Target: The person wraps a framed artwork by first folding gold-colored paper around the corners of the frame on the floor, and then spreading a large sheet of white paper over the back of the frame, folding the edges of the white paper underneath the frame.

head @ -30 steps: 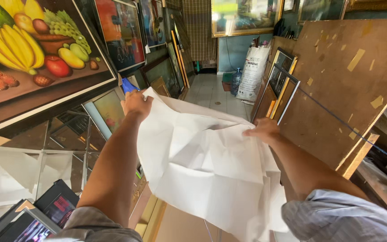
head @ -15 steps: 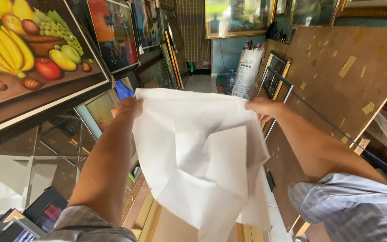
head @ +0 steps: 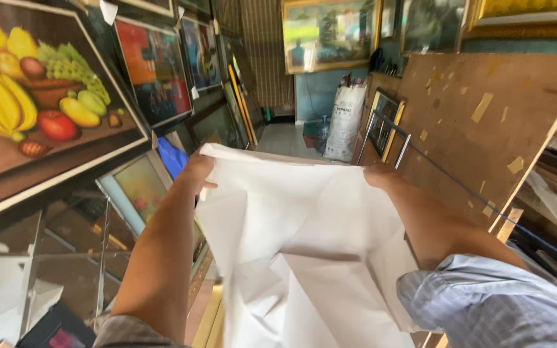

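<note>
A large creased white paper sheet (head: 291,232) hangs spread out in front of me, held by its two upper corners. My left hand (head: 198,171) pinches the upper left corner, close to a small framed picture (head: 136,190) that leans on the left. My right hand (head: 380,175) grips the upper right corner, partly hidden behind the sheet's edge, near a big brown board (head: 485,122). The bottom of the sheet drops out of view.
A framed fruit painting (head: 33,116) and several other framed pictures line the left wall. Glass panes (head: 66,258) lean low on the left. A white sack (head: 345,122) and a water bottle (head: 322,132) stand down the narrow tiled aisle. Stacked frames fill the right.
Both hands spread the sheet wider and lifted it, then lowered it slightly toward me. The view tilted down and shifted, so the wall pictures moved left.
</note>
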